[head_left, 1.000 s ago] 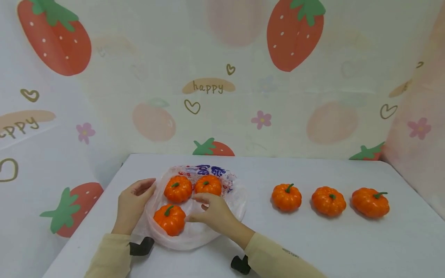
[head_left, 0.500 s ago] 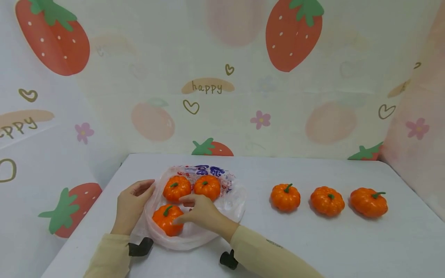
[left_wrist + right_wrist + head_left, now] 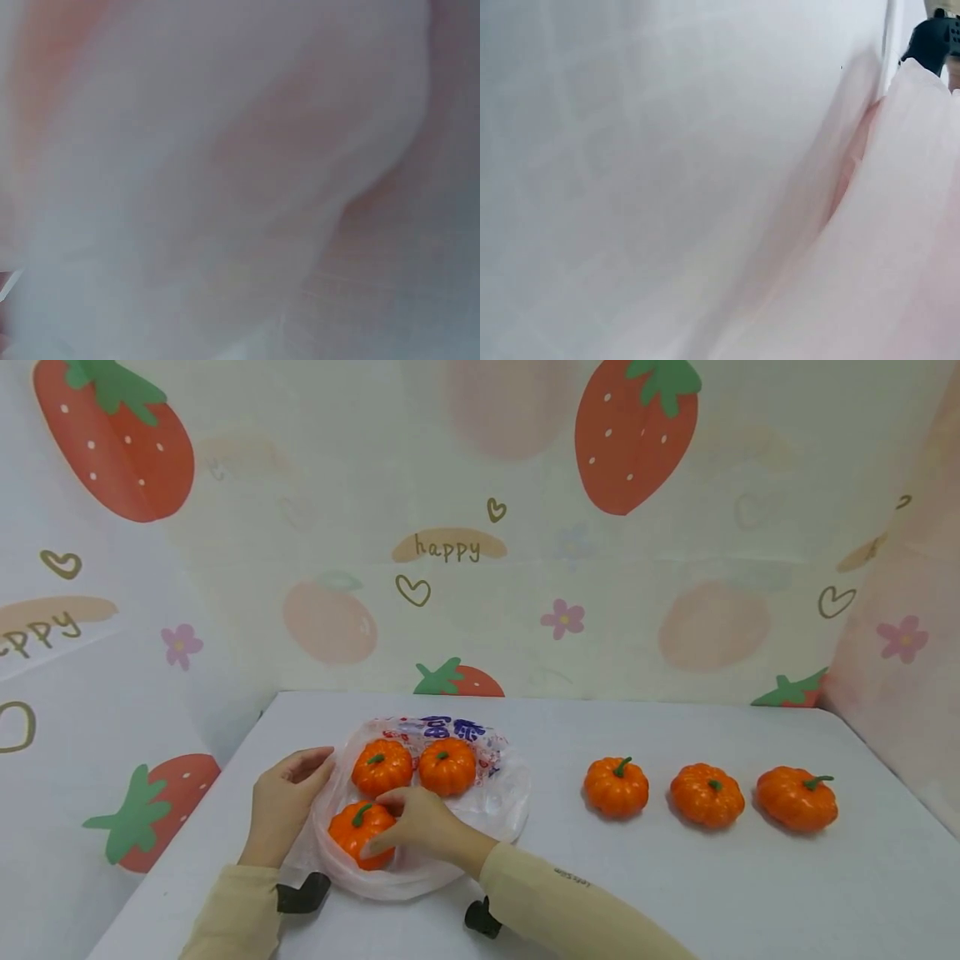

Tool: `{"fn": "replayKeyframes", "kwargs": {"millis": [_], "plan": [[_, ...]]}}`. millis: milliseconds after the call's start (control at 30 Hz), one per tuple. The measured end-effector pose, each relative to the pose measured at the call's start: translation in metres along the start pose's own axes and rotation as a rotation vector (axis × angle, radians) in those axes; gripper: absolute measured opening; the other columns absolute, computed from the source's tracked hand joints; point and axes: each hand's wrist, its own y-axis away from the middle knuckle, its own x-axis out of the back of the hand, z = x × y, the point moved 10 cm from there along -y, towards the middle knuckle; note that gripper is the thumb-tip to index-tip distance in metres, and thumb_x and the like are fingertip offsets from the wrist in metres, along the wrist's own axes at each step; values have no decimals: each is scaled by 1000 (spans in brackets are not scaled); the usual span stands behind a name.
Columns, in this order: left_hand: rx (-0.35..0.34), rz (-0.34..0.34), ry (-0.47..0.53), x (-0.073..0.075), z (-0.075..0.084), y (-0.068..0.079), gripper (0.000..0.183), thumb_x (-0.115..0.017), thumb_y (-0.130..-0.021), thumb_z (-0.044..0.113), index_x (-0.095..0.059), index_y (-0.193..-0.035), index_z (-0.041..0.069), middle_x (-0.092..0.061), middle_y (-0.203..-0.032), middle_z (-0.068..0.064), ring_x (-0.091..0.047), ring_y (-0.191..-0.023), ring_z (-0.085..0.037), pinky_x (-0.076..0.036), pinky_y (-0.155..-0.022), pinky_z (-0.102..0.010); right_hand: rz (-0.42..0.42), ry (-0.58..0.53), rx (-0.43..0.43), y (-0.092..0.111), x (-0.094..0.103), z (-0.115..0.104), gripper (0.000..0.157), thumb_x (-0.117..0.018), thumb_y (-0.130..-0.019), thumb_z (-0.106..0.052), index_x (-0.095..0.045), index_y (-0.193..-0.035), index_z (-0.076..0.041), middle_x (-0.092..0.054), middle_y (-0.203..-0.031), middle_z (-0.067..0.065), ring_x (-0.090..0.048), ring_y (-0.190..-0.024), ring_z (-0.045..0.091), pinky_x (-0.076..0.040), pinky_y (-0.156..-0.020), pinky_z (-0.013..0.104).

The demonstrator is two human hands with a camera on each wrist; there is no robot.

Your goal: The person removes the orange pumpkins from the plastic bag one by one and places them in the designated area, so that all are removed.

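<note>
A thin, whitish plastic bag [image 3: 498, 806] with blue and red print lies spread on the table, its rim rolled open. Inside it are three small orange pumpkins with green stems: a back-left pumpkin [image 3: 382, 768], a back-right pumpkin [image 3: 447, 767] and a front pumpkin [image 3: 351, 833]. My left hand [image 3: 287, 797] holds the bag's left edge, fingers bent at the plastic. The right hand [image 3: 429, 828] reaches in from the right, thumb and fingers around the front pumpkin. Blurred plastic [image 3: 172, 180] fills most of the left wrist view. The right wrist view shows the bag's side [image 3: 885, 255] but no fingers.
Right of the bag, three more orange pumpkins stand in a row: a left one [image 3: 616, 787], a middle one [image 3: 707, 797] and a right one [image 3: 797, 799]. They rest on a white table [image 3: 675, 893]. Behind it hangs a strawberry-patterned cloth [image 3: 622, 610].
My right hand has moved left and slightly down, from between the pumpkins onto the front one, its thumb now across that pumpkin's front. The left hand, bag and row of pumpkins stay put.
</note>
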Motion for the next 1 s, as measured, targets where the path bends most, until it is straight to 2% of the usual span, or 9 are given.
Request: {"fn": "replayKeyframes", "kwargs": {"millis": [233, 433, 633, 867, 933, 1000], "plan": [[-3, 0, 7, 0, 0, -2, 52, -60, -96, 49, -62, -133, 13, -64, -135, -12, -61, -122, -26, -51, -93, -15, -9, 21, 29, 1, 0, -3, 67, -89, -73, -28, -64, -133, -11, -68, -128, 4, -60, -118, 20, -49, -108, 40], [-23, 16, 6, 1, 0, -2, 50, -61, -96, 47, -64, -131, 12, -66, -132, -12, -62, -118, -25, -49, -85, -3, 11, 16, 35, 7, 12, 2, 68, -88, -74, -31, -63, -134, -13, -67, -129, 4, -59, -119, 20, -50, -106, 42], [-47, 27, -11, 0, 3, -3, 46, -62, -97, 42, -65, -129, 10, -67, -129, -13, -63, -116, -26, -45, -81, 2, 66, -68, 26, 20, 37, 15, 67, -89, -73, -30, -64, -133, -14, -64, -132, 8, -59, -122, 26, -52, -105, 44], [-38, 37, -19, 2, 4, -2, 44, -62, -97, 39, -65, -129, 9, -67, -129, -15, -64, -117, -27, -43, -80, 3, 112, -86, 52, 41, 72, 25, 69, -88, -74, -31, -62, -135, -11, -62, -135, 11, -58, -125, 30, -53, -103, 44], [-43, 38, -21, 2, 5, -3, 44, -62, -97, 39, -65, -129, 8, -67, -128, -15, -65, -113, -23, -43, -80, 3, 120, -101, 56, 49, 80, 28, 69, -88, -75, -30, -61, -136, -11, -62, -136, 12, -58, -126, 31, -54, -102, 43], [-54, 44, -26, 3, 5, -3, 42, -63, -97, 37, -66, -128, 8, -68, -127, -14, -66, -106, -11, -43, -79, 3, 123, -127, 51, 58, 88, 32, 69, -88, -75, -28, -61, -136, -11, -60, -137, 12, -57, -127, 33, -55, -100, 44]]}}
